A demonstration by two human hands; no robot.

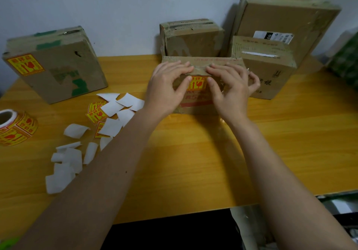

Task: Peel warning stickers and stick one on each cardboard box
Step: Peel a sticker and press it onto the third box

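Yellow table [193, 162]: left box [56, 63] stickered; both hands [166, 87] [230, 89], fingers fairly straight, press sticker [197, 84] onto middle box [195, 106]. Approx 3 boxes behind look unlabelled.

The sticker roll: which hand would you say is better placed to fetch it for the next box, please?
Left, probably. The roll sits at the table's far left edge, on the left hand's side. The right hand would have to cross over the box and the left arm.
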